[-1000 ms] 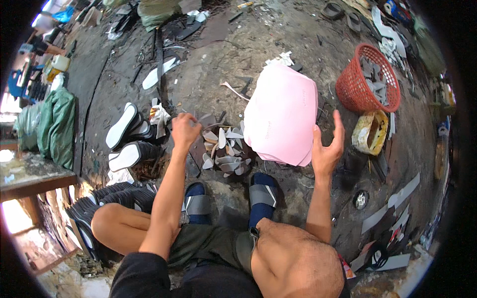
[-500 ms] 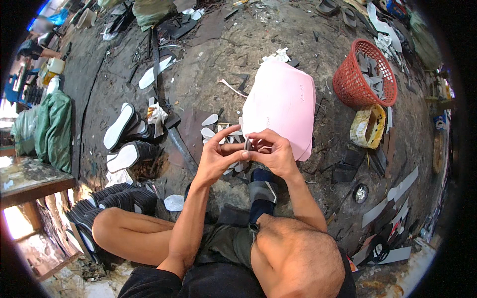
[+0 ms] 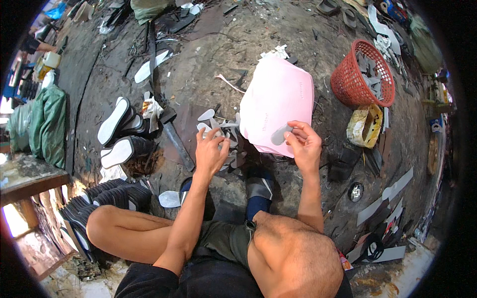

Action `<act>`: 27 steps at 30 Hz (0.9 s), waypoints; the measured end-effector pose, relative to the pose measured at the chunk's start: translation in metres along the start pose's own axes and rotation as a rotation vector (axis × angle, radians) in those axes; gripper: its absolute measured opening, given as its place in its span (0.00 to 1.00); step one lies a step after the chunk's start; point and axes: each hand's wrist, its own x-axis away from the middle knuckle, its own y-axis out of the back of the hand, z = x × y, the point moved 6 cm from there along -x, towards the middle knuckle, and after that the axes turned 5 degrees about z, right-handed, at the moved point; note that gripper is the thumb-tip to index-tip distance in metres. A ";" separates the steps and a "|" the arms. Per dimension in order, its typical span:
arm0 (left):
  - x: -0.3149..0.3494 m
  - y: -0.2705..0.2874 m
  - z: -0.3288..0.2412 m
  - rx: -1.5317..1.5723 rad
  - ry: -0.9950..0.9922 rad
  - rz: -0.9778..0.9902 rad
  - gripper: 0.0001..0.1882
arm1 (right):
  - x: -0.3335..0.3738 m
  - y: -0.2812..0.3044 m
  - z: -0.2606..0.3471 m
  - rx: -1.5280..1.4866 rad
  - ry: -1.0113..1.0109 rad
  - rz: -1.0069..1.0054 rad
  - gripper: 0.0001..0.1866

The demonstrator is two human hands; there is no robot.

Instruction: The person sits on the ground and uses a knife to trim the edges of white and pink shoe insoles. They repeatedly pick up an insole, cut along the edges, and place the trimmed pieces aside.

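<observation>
Pinched between the thumb and fingers of my right hand (image 3: 305,146) is a small grey oval cut-out (image 3: 281,135). It is held over the near part of a stack of pink sheets (image 3: 278,94); whether it touches them I cannot tell. My left hand (image 3: 211,153) is over the near left side of a loose pile of small grey and whitish cut-outs (image 3: 229,130). Its fingers are curled but apart, with no piece plainly gripped; the fingertips partly cover the pile.
A red perforated basket (image 3: 343,82) of grey scraps stands at far right, beside a cut-open yellowish container (image 3: 360,126). On the left lie a hammer-like tool (image 3: 179,146), white-soled shoes (image 3: 113,121) and stacked black soles (image 3: 94,201). Scraps litter the dirty floor.
My hands were together around a small grey piece and have separated. The right has carried the piece rightward over the pink sheets; the left has moved slightly left to the pile.
</observation>
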 end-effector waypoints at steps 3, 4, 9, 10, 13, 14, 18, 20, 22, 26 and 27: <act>-0.001 0.023 -0.026 0.451 0.097 -0.073 0.16 | 0.010 -0.015 0.009 0.201 0.146 0.054 0.17; -0.002 0.032 -0.037 0.612 0.081 -0.069 0.18 | 0.014 -0.026 0.012 0.148 0.107 0.158 0.17; 0.002 0.003 -0.024 1.472 0.623 0.219 0.22 | 0.006 -0.050 0.013 0.021 0.153 0.221 0.21; 0.003 0.002 -0.007 1.486 0.735 0.142 0.21 | 0.006 -0.050 0.024 0.360 0.318 0.150 0.21; -0.001 0.006 0.011 1.609 0.781 -0.119 0.16 | 0.013 -0.056 0.033 1.046 0.515 0.052 0.18; -0.005 0.002 0.008 1.570 0.742 -0.079 0.14 | 0.010 -0.052 0.027 0.958 0.508 0.051 0.15; -0.034 -0.015 -0.041 1.499 0.557 0.127 0.11 | -0.020 0.008 0.018 0.865 0.259 -0.132 0.11; -0.051 -0.031 -0.070 1.232 0.372 0.222 0.15 | -0.023 0.042 0.057 0.419 0.346 -0.284 0.14; -0.060 -0.026 -0.082 0.606 -0.125 -0.006 0.15 | -0.001 0.044 0.113 0.521 0.572 -0.369 0.09; -0.054 -0.018 -0.086 0.280 -0.248 -0.044 0.13 | 0.008 0.007 0.127 0.866 0.786 -0.113 0.06; -0.056 -0.020 -0.090 0.297 -0.285 -0.021 0.12 | 0.000 0.001 0.100 0.924 0.806 -0.107 0.06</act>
